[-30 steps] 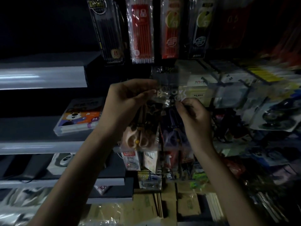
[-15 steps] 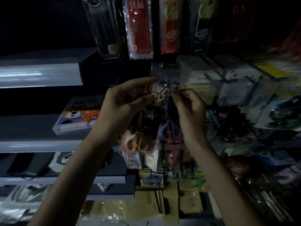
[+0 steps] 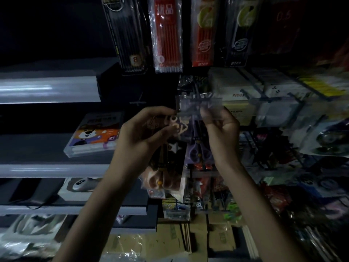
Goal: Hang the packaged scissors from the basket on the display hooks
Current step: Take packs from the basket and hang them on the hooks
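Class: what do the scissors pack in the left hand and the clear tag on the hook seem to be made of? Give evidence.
Scissors pack: thin glossy plastic film, probably; it glints and peach handles show through. Clear tag: stiff translucent plastic, seemingly; right hand's fingers show hazily behind it.

I see a dim shop aisle, most of it in shadow. Grey shelves step down the left side, their front edges catching pale light. A flat box with a cartoon bear lies on the second shelf down. Pencil packs hang along the top. Low down, brown cardboard boxes sit near the floor, with crinkled clear plastic at lower left.
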Motion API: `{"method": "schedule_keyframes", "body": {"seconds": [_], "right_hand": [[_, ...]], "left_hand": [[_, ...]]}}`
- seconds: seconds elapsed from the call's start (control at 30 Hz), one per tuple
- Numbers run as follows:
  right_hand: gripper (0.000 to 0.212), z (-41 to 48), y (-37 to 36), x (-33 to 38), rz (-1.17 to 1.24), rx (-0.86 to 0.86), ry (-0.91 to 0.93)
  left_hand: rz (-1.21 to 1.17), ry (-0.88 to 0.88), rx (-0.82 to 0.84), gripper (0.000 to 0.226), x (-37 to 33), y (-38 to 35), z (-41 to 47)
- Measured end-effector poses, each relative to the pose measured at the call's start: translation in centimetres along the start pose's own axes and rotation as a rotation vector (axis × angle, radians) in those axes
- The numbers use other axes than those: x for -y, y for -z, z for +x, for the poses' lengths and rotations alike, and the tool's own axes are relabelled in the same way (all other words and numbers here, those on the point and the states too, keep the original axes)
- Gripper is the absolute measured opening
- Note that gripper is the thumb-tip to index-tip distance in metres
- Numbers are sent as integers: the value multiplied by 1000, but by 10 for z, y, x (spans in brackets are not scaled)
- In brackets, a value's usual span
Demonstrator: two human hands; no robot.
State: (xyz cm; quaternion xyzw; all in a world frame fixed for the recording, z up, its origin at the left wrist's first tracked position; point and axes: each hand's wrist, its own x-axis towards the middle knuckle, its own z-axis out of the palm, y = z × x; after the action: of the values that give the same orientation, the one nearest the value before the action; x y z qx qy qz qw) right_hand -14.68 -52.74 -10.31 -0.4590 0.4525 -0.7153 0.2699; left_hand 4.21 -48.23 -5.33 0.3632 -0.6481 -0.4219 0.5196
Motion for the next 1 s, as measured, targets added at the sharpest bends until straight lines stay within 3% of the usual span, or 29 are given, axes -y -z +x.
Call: {"method": "schedule_keyframes", "body": {"seconds": [0.2,0.4,0.7,0.9,1.0], "right_hand": [[17,2,2,-10,17,19,-26],[10,4,5,-14,48,62,-58],[23,-8,21,-26,-40,125,-74],[36,-46,45,-28,-285,21,-51],[26,-74,54,-13,-331,13,6]], "left_hand": [[-41,145,-52,21,28,1,-30],[-113,220,-123,23,43,-1,-46],[-166,189,-216,26,45,-11,-50],[-140,181,-236,60,47,-25,-47],[-186,180,-214,70,50,-33,-45]]}}
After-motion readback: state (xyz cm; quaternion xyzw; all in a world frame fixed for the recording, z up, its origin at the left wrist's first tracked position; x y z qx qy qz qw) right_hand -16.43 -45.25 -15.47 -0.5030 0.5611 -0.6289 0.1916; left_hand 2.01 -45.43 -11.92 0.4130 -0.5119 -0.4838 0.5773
